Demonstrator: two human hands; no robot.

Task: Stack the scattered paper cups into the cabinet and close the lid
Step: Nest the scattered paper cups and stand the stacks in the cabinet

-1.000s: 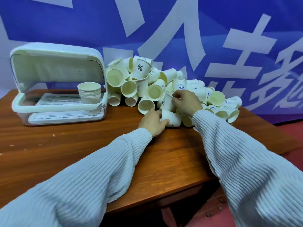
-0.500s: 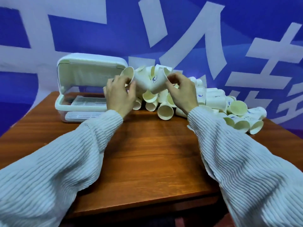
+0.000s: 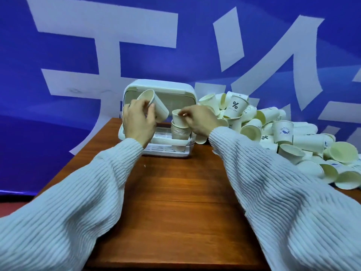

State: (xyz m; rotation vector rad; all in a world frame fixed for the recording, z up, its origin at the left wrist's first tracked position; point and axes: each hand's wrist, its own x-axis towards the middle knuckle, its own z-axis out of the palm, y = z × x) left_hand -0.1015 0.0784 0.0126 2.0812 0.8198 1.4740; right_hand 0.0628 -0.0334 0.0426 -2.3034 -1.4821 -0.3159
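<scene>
The left hand (image 3: 139,122) grips a cream paper cup (image 3: 154,105), fingers curled round its wall near the rim; the cup is tilted, mouth up and to the left, base pointing down to the right, and it is raised in front of the open lid (image 3: 160,90) of the white plastic cabinet (image 3: 166,150). The right hand (image 3: 199,120) holds a second cream paper cup (image 3: 178,119) at its rim, thumb and fingers curled on it. This cup stands upright on top of the nested stack of paper cups (image 3: 179,133) inside the cabinet, at its right side, on the white slotted tray (image 3: 163,133). The two held cups are near each other but apart. To the right of the cabinet a big heap of loose paper cups (image 3: 283,130) lies on the brown wooden table (image 3: 179,202), before a blue banner with white characters (image 3: 97,55).
</scene>
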